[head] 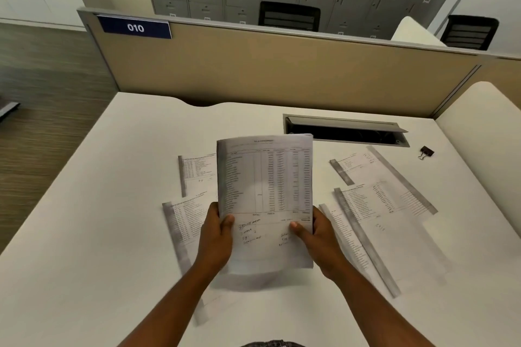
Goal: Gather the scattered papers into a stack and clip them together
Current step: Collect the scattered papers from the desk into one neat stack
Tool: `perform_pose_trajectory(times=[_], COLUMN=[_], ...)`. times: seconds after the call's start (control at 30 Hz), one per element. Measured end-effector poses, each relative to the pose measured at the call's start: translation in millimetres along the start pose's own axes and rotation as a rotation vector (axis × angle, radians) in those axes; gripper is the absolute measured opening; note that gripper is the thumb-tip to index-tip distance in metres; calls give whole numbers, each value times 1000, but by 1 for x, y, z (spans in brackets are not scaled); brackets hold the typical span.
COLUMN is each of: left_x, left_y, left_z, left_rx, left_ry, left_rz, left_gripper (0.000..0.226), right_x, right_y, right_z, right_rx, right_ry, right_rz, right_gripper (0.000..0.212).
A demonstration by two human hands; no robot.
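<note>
I hold a printed sheet of paper [265,194] upright above the white desk [84,234]. My left hand [215,236] grips its lower left edge and my right hand [315,239] grips its lower right edge, thumbs on the front. Several more printed sheets lie flat on the desk: two at the left [197,172] [181,225] and several overlapping at the right [375,205] [355,166]. A black binder clip [426,151] lies alone at the far right of the desk, away from both hands.
An open cable tray [346,129] is sunk into the desk behind the papers. A tan partition [282,70] with a "010" sign [135,27] closes the desk's far side. A white side divider [479,127] stands at the right. Grey lockers and black chairs lie beyond.
</note>
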State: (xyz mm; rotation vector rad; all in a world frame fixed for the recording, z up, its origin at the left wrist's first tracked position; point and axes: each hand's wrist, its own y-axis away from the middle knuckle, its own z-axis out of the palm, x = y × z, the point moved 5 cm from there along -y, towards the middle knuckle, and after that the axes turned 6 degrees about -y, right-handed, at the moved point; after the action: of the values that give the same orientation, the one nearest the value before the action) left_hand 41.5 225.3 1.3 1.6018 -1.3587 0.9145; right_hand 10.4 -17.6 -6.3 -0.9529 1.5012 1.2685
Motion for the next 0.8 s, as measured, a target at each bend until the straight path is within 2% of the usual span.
perform_pose_trajectory(times=[0.1,0.17,0.23,0.4,0.53,0.6,0.8], left_x=[-16,-23,-32,-61,-88,-99,-123], left_y=[6,13,19,27,31,36,53], left_z=[-1,-1,-6,-35,-65,-81,-103], left_rx=[-95,-189,-218,-57,64,112,133], left_ry=[64,93,74,33,-25,-54,-75], left_rz=[-117,-140,-171,-266,-347,-382,-448], left_gripper=[25,32,40,44,41,41,38], right_x=[7,11,17,27,31,33,34], right_y=[-2,-2,-1,-3,-15,-19,-29], right_z=[5,9,18,51,59,57,72], right_rx=[-6,-17,-42,-118,-39,26,30], right_ry=[67,97,126,173,398,556,913], right_rz=[41,71,100,174,121,49,54], right_gripper=[37,36,36,27,27,37,104])
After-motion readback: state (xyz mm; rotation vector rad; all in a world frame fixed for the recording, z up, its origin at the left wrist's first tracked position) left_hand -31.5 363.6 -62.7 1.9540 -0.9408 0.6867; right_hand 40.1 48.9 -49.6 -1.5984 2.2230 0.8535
